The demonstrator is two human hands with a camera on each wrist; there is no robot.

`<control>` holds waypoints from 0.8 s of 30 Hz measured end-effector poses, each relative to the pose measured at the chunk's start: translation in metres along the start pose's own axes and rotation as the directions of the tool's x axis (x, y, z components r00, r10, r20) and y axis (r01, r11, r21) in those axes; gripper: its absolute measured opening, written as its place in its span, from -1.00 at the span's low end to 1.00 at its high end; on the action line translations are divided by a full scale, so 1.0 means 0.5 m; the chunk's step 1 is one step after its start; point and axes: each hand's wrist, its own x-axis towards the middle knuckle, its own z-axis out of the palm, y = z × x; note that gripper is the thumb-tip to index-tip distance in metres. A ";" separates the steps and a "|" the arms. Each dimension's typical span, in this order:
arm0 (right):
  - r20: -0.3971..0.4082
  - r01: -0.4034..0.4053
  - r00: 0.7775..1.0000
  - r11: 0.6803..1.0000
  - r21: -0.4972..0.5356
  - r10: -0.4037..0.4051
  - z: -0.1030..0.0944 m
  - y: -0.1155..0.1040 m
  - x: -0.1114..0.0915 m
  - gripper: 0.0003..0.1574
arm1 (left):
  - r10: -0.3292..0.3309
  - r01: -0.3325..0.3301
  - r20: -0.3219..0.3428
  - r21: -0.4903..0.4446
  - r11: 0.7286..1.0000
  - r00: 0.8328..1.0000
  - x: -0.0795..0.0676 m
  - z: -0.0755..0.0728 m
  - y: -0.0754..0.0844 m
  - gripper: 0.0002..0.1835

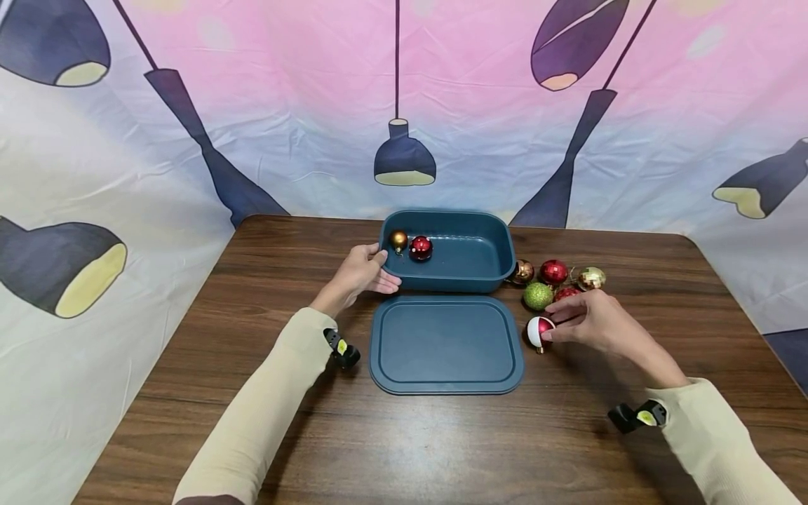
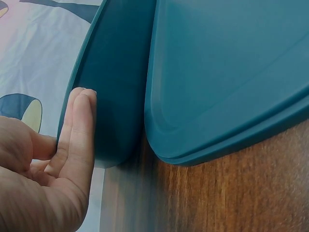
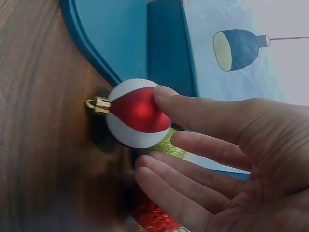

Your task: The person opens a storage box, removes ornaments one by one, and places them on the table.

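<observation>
A teal rectangular box (image 1: 449, 283) stands at the back of the table, with a gold ball ornament (image 1: 398, 240) and a red ball ornament (image 1: 421, 247) inside. At its left front corner, my left hand (image 1: 364, 270) rests with straight fingers (image 2: 82, 130) along the front wall and the thumb by the end. My right hand (image 1: 593, 319) pinches a red-and-white Christmas ball (image 1: 538, 331); its thumb (image 3: 181, 104) lies on the red band. The ball's gold cap (image 3: 100, 105) points away from the palm. In front of the box lies its flat teal lid (image 1: 447, 345).
Right of the box sit several ornaments: a green glitter ball (image 1: 538, 296), a bronze ball (image 1: 522, 272), a red ball (image 1: 553, 271) and a gold faceted ball (image 1: 591, 278). Another red ball (image 3: 152, 212) is partly behind my right fingers. A printed cloth (image 1: 315, 154) hangs behind the table.
</observation>
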 end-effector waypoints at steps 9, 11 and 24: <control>-0.004 0.015 1.000 0.999 -0.031 -0.015 -0.032 -0.032 0.012 -0.42 | -0.007 0.007 -0.002 -0.001 1.000 1.000 0.000 0.001 0.000 -0.38; -0.006 0.015 1.000 0.999 -0.038 -0.015 -0.039 -0.041 0.019 -0.43 | -0.004 0.004 0.000 0.001 1.000 1.000 0.000 0.001 0.001 -0.38; 0.028 0.084 0.996 0.996 0.015 -0.084 -0.039 -0.122 0.100 -0.57 | 0.004 -0.004 0.005 0.006 1.000 1.000 -0.002 0.001 0.001 -0.39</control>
